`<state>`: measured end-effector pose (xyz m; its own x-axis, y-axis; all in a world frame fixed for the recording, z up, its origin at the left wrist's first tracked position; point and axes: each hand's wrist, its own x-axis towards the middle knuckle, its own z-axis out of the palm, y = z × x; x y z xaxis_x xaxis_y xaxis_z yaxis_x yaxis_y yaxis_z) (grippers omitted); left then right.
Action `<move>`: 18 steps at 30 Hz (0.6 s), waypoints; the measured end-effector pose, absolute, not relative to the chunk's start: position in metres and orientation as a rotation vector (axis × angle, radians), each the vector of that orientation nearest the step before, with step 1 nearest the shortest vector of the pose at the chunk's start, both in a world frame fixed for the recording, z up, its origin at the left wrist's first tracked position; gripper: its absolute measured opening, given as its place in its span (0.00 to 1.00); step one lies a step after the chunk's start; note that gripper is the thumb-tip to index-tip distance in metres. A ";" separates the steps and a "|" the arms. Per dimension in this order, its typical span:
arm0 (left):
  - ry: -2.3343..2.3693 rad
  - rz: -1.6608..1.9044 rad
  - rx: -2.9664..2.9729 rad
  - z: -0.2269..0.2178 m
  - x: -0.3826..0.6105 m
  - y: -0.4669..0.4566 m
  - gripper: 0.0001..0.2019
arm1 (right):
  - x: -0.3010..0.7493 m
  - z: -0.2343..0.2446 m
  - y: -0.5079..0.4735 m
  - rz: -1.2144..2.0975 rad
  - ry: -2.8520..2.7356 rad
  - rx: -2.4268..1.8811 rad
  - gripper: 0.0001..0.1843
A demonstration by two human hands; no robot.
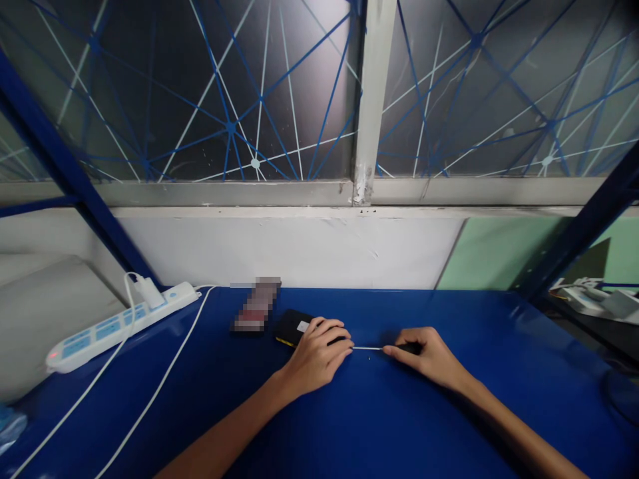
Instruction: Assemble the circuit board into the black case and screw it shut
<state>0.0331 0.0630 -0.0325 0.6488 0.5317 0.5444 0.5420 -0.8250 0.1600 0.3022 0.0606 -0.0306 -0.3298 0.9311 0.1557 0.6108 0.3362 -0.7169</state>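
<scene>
A flat black case [289,322] with a small white label and a yellow strip along its lower edge lies on the blue tabletop [379,426]. My left hand [319,350] is closed over its right part, hiding that side. My right hand [429,354] grips the dark handle of a screwdriver [368,348]. Its thin metal shaft points left and reaches the fingertips of my left hand, where the tip is hidden. A tiny speck [369,358] sits on the table just below the shaft.
A white power strip [122,326] with a plugged-in charger [148,291] and trailing white cables stands at the left. Behind the case lies a blurred-out flat object [257,306]. Blue frame posts [574,243] rise at both sides, with a low white wall [299,249] behind.
</scene>
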 end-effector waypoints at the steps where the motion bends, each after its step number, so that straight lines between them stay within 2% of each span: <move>1: -0.928 -0.924 -2.838 -0.033 0.033 0.063 0.11 | 0.302 -0.031 0.061 0.751 -2.044 -1.343 0.25; 12: -0.955 -0.927 -2.865 -0.030 0.034 0.061 0.12 | 0.302 -0.036 0.062 0.796 -2.019 -1.339 0.25; 18: -1.055 -0.999 -2.711 -0.029 0.028 0.064 0.26 | 0.302 -0.033 0.062 0.747 -2.023 -1.349 0.26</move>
